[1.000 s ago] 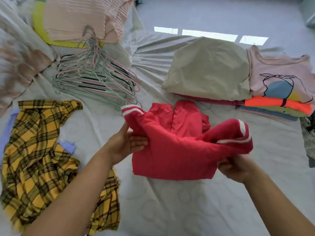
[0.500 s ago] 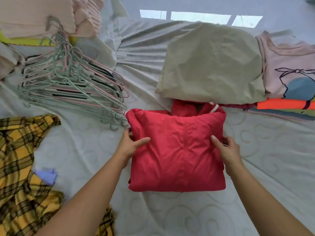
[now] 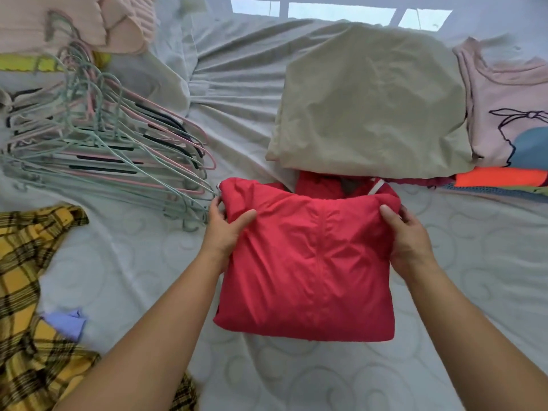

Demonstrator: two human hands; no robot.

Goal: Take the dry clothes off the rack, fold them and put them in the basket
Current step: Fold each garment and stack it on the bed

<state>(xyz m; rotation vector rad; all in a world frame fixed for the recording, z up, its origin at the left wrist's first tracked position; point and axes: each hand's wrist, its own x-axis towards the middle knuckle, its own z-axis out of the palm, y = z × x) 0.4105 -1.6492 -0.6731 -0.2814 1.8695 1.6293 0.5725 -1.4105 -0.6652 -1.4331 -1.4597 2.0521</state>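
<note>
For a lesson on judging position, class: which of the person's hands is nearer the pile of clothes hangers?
Left. The left hand grips the red jacket at its edge beside the clothes hangers; the right hand grips the opposite edge, across the jacket.

Our left hand (image 3: 221,232) and right hand (image 3: 410,235) have folded the red nylon jacket (image 3: 308,268) square, now gripping its top corners.

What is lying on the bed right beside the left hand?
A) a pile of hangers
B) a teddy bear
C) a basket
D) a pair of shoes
A: the pile of hangers lies on the bed sheet just beside the left hand, which grips the edge of the red jacket.
</note>
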